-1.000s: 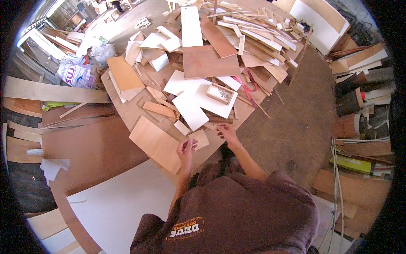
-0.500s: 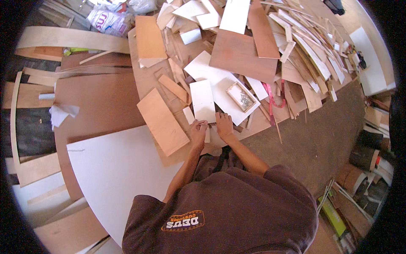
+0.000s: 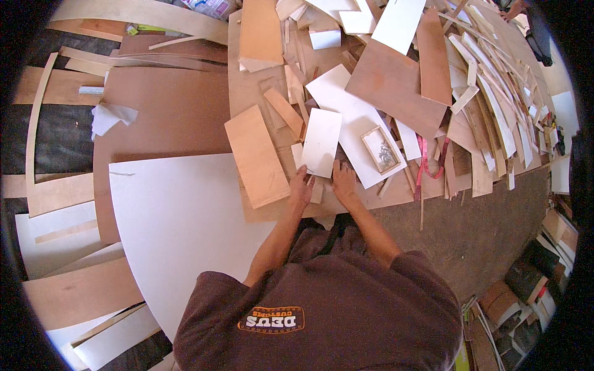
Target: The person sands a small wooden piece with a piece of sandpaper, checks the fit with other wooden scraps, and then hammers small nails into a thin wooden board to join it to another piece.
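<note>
My left hand is pinched at the lower-left corner of a small white board, with a thin item at its fingertips too small to name. My right hand grips the board's lower-right corner with curled fingers. A pale peach plywood rectangle lies left of my hands. Beneath and right of the small board is a larger white panel, bearing a shallow wooden box with small metal pieces inside. A pink strap hangs over the work surface's edge farther right.
Piled strips and offcuts cover the right of the work surface. A big white sheet and brown sheet lie at my left. Brown floor shows below the right edge. Part of another person shows at top right.
My hands have come up to the small white board and closed at its lower corners; the board now stands more upright in view. The camera's view has swung, shifting the pile right.
</note>
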Tool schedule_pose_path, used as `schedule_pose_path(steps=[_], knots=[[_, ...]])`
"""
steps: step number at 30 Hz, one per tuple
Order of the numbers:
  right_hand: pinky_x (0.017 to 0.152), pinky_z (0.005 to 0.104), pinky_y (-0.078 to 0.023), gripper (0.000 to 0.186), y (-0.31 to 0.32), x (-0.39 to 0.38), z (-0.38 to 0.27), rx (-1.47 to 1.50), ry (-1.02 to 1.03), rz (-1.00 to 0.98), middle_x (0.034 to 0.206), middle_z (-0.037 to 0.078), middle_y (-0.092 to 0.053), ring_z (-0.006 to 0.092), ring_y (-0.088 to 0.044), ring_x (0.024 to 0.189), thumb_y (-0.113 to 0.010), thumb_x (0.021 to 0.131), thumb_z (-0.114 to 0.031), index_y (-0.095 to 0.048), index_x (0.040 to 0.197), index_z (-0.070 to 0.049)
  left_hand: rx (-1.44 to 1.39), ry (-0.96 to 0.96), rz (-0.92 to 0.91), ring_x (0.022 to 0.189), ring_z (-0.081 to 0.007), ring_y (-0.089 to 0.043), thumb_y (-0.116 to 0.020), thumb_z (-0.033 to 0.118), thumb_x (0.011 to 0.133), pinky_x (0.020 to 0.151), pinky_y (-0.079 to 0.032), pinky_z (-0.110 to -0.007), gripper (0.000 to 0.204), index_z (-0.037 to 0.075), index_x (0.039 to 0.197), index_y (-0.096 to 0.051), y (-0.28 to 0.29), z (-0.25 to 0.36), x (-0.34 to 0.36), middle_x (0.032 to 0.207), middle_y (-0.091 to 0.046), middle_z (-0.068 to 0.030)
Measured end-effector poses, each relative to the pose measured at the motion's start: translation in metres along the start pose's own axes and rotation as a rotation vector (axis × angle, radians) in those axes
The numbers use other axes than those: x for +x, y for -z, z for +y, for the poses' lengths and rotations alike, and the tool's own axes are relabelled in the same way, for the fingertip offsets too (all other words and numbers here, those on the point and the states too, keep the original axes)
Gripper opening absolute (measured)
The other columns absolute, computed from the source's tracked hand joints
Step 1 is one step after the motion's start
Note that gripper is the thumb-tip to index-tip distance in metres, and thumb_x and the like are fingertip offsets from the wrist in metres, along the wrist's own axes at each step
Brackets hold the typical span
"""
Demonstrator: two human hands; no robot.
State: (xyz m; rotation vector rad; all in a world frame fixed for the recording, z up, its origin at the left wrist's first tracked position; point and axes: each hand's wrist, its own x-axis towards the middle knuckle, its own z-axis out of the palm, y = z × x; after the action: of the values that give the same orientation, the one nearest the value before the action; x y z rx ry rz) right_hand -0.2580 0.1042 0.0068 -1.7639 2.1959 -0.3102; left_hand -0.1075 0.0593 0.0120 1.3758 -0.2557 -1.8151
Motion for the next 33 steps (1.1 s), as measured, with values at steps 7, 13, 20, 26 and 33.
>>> schedule_pose_path(steps=[7, 13, 20, 26, 33], knots=[[0.082, 0.0478, -0.049, 0.062, 0.025, 0.000, -0.005, 0.451, -0.223, -0.055, 0.110, 0.023, -0.059, 0.0420, -0.061, 0.096, -0.080, 0.068, -0.028, -0.052, 0.115, 0.001, -0.028, 0.063, -0.103, 0.107, -0.0189, -0.054, -0.062, 0.024, 0.095, 0.100, -0.044, -0.040, 0.028, 0.008, 0.117, -0.055, 0.013, 0.036, 0.002, 0.111, -0.059, -0.0040], [0.082, 0.0482, -0.050, 0.053, 0.083, -0.034, -0.010, 0.304, -0.229, -0.063, 0.105, 0.023, -0.057, 0.0419, -0.061, 0.097, -0.077, 0.069, -0.024, -0.059, 0.115, -0.006, -0.054, 0.097, -0.223, 0.113, -0.0222, -0.053, -0.061, 0.020, 0.094, 0.102, -0.045, -0.042, 0.035, 0.000, 0.121, -0.051, 0.022, 0.046, 0.002, 0.115, -0.058, -0.0079], [0.083, 0.0507, -0.051, 0.051, 0.099, -0.107, -0.041, 0.069, -0.282, 0.057, 0.109, 0.021, -0.056, 0.0408, -0.061, 0.097, -0.072, 0.069, -0.013, -0.060, 0.118, -0.009, 0.077, 0.135, -0.349, 0.108, -0.0222, -0.057, -0.065, 0.022, 0.092, 0.101, -0.046, -0.040, 0.038, 0.001, 0.120, -0.051, 0.056, 0.057, -0.001, 0.111, -0.060, -0.0082], [0.073, 0.0495, -0.053, 0.051, 0.094, -0.123, -0.082, -0.137, -0.329, 0.327, 0.106, 0.019, -0.056, 0.0399, -0.063, 0.085, -0.065, 0.070, -0.005, -0.058, 0.121, -0.009, 0.222, 0.195, -0.546, 0.105, -0.0194, -0.061, -0.067, 0.023, 0.091, 0.091, -0.052, -0.037, 0.027, 0.005, 0.109, -0.057, 0.089, 0.094, -0.025, 0.108, -0.065, -0.0071], [0.071, 0.0438, -0.053, 0.063, 0.106, -0.158, -0.163, 0.069, -0.375, 0.631, 0.105, 0.015, -0.056, 0.0305, -0.065, 0.081, -0.069, 0.072, -0.009, -0.053, 0.133, -0.009, 0.161, 0.096, -0.467, 0.094, -0.0267, -0.070, -0.064, 0.012, 0.093, 0.077, -0.059, -0.030, 0.026, -0.002, 0.113, -0.054, 0.159, 0.117, -0.037, 0.109, -0.067, -0.0212]])
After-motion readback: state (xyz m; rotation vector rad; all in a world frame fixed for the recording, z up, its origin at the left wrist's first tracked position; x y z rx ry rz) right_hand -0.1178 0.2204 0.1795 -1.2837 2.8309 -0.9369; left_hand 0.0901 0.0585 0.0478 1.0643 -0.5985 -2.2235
